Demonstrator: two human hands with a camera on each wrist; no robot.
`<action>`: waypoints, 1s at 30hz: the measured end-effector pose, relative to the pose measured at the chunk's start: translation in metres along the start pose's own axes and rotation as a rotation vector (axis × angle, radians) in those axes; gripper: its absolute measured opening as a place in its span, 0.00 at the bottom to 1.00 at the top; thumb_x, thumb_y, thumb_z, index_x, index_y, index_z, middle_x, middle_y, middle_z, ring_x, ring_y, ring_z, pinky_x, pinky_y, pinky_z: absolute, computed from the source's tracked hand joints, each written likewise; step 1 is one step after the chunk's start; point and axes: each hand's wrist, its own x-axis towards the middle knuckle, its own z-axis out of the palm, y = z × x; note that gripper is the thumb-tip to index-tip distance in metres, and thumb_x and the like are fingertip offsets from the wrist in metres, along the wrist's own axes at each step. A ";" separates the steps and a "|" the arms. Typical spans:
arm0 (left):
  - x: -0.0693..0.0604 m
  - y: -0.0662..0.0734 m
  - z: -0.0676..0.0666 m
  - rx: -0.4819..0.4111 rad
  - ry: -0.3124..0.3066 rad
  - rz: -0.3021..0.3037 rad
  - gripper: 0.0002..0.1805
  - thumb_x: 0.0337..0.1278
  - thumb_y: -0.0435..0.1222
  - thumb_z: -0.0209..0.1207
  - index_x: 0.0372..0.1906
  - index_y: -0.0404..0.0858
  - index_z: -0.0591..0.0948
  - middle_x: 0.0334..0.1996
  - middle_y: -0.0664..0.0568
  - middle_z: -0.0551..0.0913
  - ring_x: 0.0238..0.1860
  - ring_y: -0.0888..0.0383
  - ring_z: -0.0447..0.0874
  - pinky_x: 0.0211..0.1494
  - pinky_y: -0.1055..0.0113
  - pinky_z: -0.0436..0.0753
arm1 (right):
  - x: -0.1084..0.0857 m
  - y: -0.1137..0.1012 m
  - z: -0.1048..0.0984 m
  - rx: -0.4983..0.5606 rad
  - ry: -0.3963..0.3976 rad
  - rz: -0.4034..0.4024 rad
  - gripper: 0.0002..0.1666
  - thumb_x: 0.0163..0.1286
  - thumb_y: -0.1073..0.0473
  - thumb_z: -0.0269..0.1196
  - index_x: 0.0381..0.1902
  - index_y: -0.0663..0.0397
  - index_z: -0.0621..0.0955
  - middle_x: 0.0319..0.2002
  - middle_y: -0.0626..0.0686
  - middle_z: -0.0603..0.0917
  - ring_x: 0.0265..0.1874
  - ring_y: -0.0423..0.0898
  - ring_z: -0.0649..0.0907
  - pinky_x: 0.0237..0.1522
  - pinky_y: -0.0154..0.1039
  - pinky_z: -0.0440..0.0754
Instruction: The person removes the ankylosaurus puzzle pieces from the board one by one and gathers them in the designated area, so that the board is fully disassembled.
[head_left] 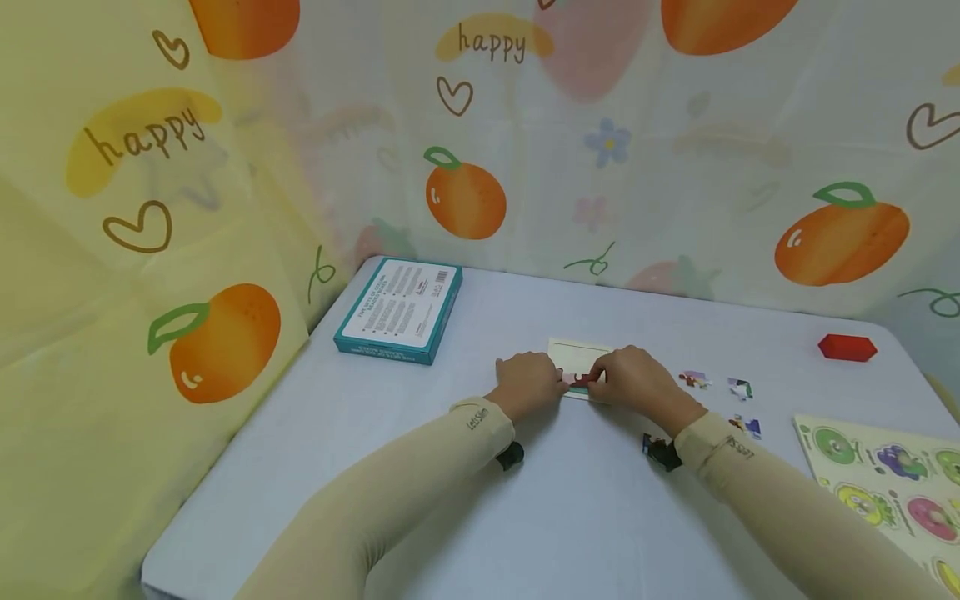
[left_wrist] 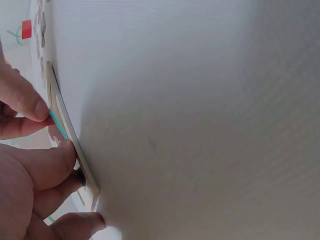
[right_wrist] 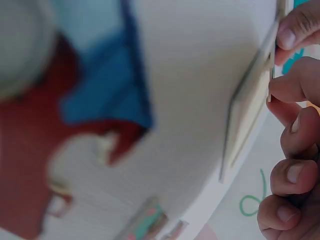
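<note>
A small cream puzzle board (head_left: 577,354) with a shallow recess lies on the table between both hands. On its near part is a puzzle piece (head_left: 578,383) with pink, dark red and teal on it. My right hand (head_left: 637,379) pinches this piece between thumb and index finger, its other fingers curled. My left hand (head_left: 528,383) grips the board's left end, thumb near the piece; in the left wrist view another of its fingers touches the table. Close to the right wrist camera lies a blurred red-brown and blue puzzle piece (right_wrist: 97,100).
Several loose puzzle pieces (head_left: 739,388) lie right of the right hand. A fruit-picture board (head_left: 873,454) is at the right edge, with a red block (head_left: 847,347) behind it. A teal-edged box (head_left: 401,308) sits at the back left. Printed curtains (head_left: 525,183) hang behind the table.
</note>
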 end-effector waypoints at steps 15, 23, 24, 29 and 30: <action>0.009 0.011 0.002 -0.014 0.027 0.028 0.23 0.64 0.55 0.56 0.21 0.46 0.83 0.24 0.55 0.81 0.30 0.55 0.79 0.45 0.49 0.76 | -0.099 0.053 -0.041 0.116 -0.026 0.194 0.05 0.60 0.55 0.70 0.33 0.48 0.86 0.19 0.43 0.75 0.20 0.43 0.73 0.19 0.36 0.71; 0.010 0.003 0.003 -0.014 0.013 -0.013 0.23 0.63 0.56 0.58 0.18 0.46 0.80 0.21 0.56 0.78 0.27 0.57 0.76 0.37 0.56 0.75 | -0.156 0.073 -0.029 0.145 -0.056 0.217 0.06 0.57 0.54 0.74 0.33 0.44 0.87 0.17 0.43 0.71 0.21 0.41 0.70 0.19 0.33 0.65; 0.010 0.001 0.004 -0.012 0.014 -0.016 0.23 0.62 0.56 0.58 0.18 0.46 0.80 0.21 0.56 0.78 0.27 0.57 0.76 0.37 0.56 0.75 | -0.157 0.074 -0.027 0.154 -0.060 0.213 0.06 0.56 0.54 0.74 0.32 0.43 0.87 0.17 0.42 0.71 0.20 0.41 0.70 0.19 0.33 0.64; 0.008 -0.001 0.005 -0.016 0.012 -0.027 0.24 0.61 0.55 0.60 0.15 0.46 0.77 0.18 0.56 0.76 0.25 0.58 0.75 0.33 0.59 0.75 | -0.157 0.077 -0.020 0.156 -0.067 0.199 0.05 0.56 0.55 0.74 0.32 0.43 0.88 0.16 0.41 0.72 0.21 0.41 0.71 0.20 0.33 0.66; 0.008 0.000 0.005 -0.022 0.011 -0.024 0.25 0.61 0.55 0.60 0.14 0.46 0.75 0.17 0.56 0.75 0.25 0.58 0.74 0.32 0.60 0.74 | -0.156 0.078 -0.020 0.149 -0.071 0.202 0.05 0.56 0.55 0.74 0.32 0.43 0.89 0.17 0.41 0.73 0.21 0.41 0.71 0.21 0.33 0.67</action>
